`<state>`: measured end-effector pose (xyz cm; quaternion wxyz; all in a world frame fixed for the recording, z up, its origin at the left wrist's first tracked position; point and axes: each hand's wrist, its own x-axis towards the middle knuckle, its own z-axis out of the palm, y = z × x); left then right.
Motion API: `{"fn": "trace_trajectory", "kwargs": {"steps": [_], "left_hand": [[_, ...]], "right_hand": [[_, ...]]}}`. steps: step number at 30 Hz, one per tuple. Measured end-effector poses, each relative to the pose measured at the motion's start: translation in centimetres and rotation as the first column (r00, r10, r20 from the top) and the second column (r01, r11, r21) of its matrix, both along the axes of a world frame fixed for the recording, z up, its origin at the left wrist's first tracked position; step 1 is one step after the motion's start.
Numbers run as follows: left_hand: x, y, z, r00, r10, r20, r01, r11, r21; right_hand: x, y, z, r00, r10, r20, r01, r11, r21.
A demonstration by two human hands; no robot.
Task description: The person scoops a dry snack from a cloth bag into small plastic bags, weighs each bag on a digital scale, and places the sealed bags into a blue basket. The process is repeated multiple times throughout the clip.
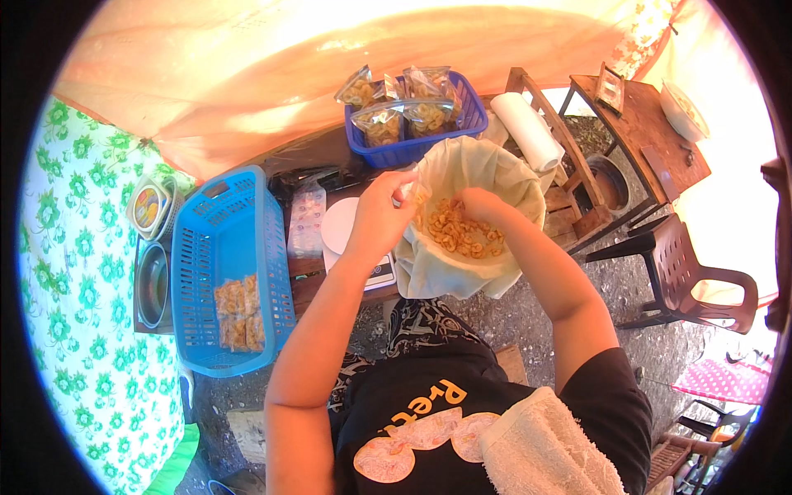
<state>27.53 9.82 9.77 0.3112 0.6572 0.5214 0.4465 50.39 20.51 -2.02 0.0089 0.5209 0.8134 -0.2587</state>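
My left hand [387, 207] pinches a small clear plastic bag [422, 193] at the rim of a cloth-lined container. Inside that cloth [523, 170] lies a heap of yellow-brown curled chips [464, 238]. My right hand [481, 205] reaches down into the heap; its fingertips are partly hidden, so I cannot tell whether they hold any chips. Left of the container, under my left forearm, is a white digital kitchen scale [336, 229], its platform bare and its display partly covered. Beside the scale lies a flat stack of clear printed plastic bags [307, 216].
A light-blue plastic basket [272, 247] at left holds several filled packs [238, 312]. Behind the container, a dark-blue basket [427, 147] carries larger zip pouches [427, 117]. A white roll [526, 131] leans near a wooden frame [560, 139]. A brown plastic chair [677, 269] stands at right.
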Motion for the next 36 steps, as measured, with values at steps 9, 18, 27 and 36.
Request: {"fn": "trace_trajectory", "kwargs": {"steps": [9, 18, 27, 36], "left_hand": [[0.0, -0.1, -0.1, 1.000, 0.008, 0.001, -0.008, 0.999, -0.045], [-0.2, -0.4, -0.1, 1.000, 0.004, -0.005, -0.004, 0.999, -0.041], [0.3, -0.1, 0.4, 1.000, 0.001, -0.017, -0.002, 1.000, -0.031], [0.3, 0.2, 1.0, 0.999, 0.004, -0.051, -0.006, 0.999, -0.051]], "right_hand": [[0.3, 1.0, 0.6, 0.983, -0.090, -0.163, 0.051, 0.972, -0.228], [-1.4, 0.4, 0.3, 0.994, -0.084, -0.072, 0.064, 0.968, -0.244], [-1.5, -2.9, 15.0, 0.737, 0.007, -0.675, -0.013, 1.000, -0.004], [-3.0, -4.1, 14.3, 0.739, 0.098, -0.667, 0.052, 0.978, 0.202]]}}
